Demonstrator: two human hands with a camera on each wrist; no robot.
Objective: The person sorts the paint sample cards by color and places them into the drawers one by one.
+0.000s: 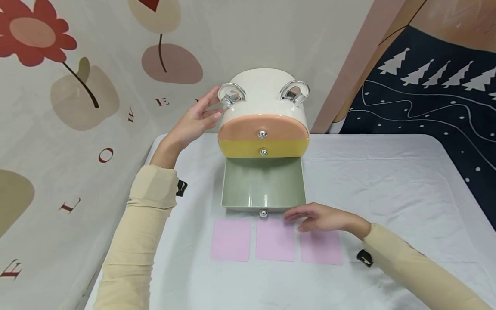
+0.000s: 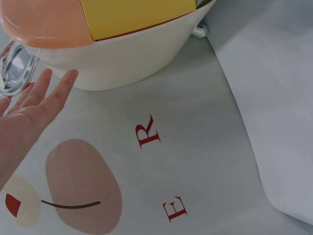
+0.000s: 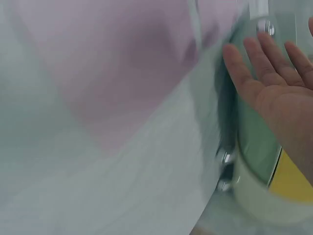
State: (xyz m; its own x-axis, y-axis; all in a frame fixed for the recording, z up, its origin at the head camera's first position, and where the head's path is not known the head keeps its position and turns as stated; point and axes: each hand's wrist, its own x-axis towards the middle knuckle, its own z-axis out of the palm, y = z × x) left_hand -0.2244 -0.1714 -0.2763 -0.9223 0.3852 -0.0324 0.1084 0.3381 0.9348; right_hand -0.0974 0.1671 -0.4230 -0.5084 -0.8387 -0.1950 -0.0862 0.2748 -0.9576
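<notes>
A small white drawer cabinet (image 1: 263, 88) has two silver ring ears on top. Its orange drawer (image 1: 238, 127) and yellow drawer (image 1: 238, 148) are closed, while the green drawer (image 1: 263, 183) at the bottom is pulled out, with nothing inside. My left hand (image 1: 197, 118) is at the cabinet's upper left side, fingertips right by the left silver ring (image 2: 17, 68), fingers extended. Beside the right front corner of the green drawer is my right hand (image 1: 321, 217), its fingers loosely extended toward the silver knob (image 1: 263, 213). Neither hand grips anything.
Three pink square sheets lie in a row before the drawer: a left one (image 1: 230, 241), a middle one (image 1: 275, 245) and a right one (image 1: 321, 252) partly under my right hand. A white cloth (image 1: 387, 185) covers the table. A printed curtain (image 1: 116, 51) hangs behind and left.
</notes>
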